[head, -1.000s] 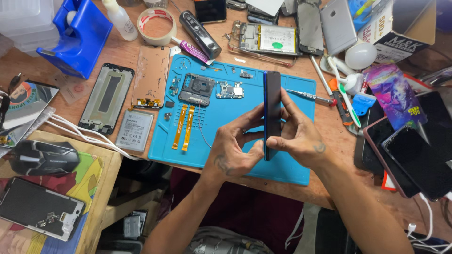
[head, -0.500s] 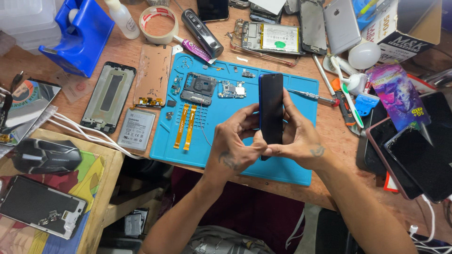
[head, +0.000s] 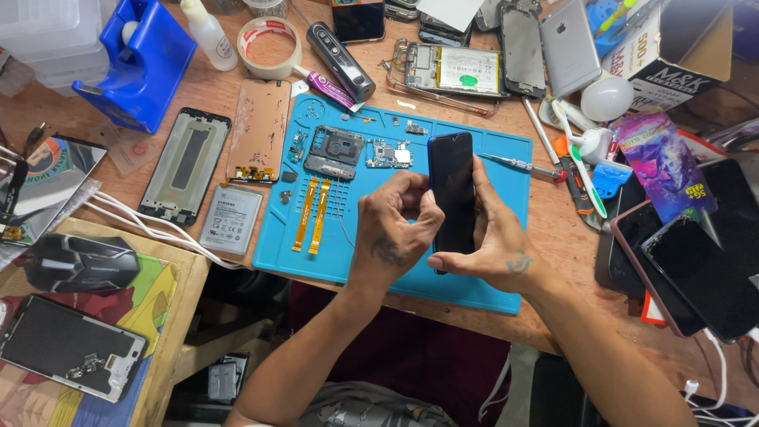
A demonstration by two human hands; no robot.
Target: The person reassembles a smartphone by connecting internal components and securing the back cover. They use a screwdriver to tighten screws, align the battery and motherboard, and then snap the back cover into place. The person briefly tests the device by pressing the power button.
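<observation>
A second ago I see the slim black phone screen panel [head: 452,198] edge-on between my hands; now it is turned flat to the camera, its dark glass face showing, upright over the blue silicone repair mat [head: 506,158] at frame centre. I judge that the work has moved from turning the panel to checking or pressing along its face and edges.

My left hand [head: 391,229] is curled, fingers [head: 411,186] pressed together and pinching the panel's left edge. My right hand [head: 494,237] cradles it from behind, its thumb laid across the lower end.

In the upper right corner sits a white and black cardboard box [head: 672,59] with printed lettering. Below it lies a flat purple and pink printed packet [head: 660,162]. At left of the mat, a grey rectangular phone battery [head: 231,220] carries a pale label on the wooden counter [head: 261,158]. Top centre, an opened phone frame [head: 443,71] shows a white-labelled battery with a green sticker.
</observation>
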